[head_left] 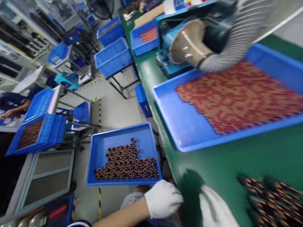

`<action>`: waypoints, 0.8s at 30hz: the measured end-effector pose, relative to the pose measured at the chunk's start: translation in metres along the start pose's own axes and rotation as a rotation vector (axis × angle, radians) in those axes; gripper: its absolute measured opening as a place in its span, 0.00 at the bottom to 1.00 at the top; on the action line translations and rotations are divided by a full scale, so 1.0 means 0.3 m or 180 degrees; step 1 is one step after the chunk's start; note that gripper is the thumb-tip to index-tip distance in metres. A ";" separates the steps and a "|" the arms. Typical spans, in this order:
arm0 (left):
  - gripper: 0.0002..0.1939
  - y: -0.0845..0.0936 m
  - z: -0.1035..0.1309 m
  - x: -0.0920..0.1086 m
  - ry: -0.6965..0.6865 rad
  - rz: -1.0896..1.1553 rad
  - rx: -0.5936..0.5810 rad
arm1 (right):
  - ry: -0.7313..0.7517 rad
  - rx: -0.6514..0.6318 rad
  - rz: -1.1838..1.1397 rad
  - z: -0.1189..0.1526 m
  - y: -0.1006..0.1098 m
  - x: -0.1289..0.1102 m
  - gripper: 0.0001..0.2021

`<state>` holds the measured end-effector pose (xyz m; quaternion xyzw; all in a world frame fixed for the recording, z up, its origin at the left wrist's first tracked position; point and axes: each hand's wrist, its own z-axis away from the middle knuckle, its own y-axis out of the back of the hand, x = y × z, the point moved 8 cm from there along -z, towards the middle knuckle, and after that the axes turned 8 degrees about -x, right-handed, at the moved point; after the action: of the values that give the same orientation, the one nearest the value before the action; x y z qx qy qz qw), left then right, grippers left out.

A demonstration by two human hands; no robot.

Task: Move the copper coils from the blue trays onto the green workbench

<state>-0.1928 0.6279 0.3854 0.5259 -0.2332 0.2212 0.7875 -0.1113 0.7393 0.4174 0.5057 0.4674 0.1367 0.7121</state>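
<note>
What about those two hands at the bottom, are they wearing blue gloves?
No, the left hand and the right hand both wear white gloves.

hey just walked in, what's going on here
A person in white gloves is working at a green table. Their left hand is by the table's edge, fingers partly curled; their right hand, cut off by the frame, is over the tabletop near a blurred pile of dark, copper-toned parts. I can't make out anything held in either. Similar parts sit in a blue tray beside the table, and a larger tray on it holds reddish ones.
</note>
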 end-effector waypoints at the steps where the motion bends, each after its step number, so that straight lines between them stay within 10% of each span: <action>1: 0.09 -0.030 0.093 -0.121 0.0473 0.0108 -0.0094 | 0.0277 -0.0261 -0.0209 -0.036 -0.101 -0.089 0.21; 6: 0.17 -0.149 0.613 -0.640 0.3010 0.1098 -0.0019 | 0.0899 -0.1845 -0.0454 -0.170 -0.603 -0.484 0.17; 10: 0.22 -0.212 0.843 -0.863 0.3551 0.1141 0.0218 | 0.1082 -0.2503 0.0293 -0.264 -0.890 -0.677 0.16; 17: 0.26 -0.270 0.893 -1.069 0.3489 0.0948 0.0866 | 0.1218 -0.2684 0.1288 -0.316 -1.162 -0.795 0.21; 24: 0.23 -0.277 0.842 -1.095 0.3451 0.1037 0.0948 | 0.0946 -0.2285 0.2014 -0.288 -1.217 -0.833 0.19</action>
<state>-0.4381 0.3298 0.2136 0.4001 0.1588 0.6073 0.6677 -0.4136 0.4589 0.2352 0.3208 0.3110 0.5687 0.6906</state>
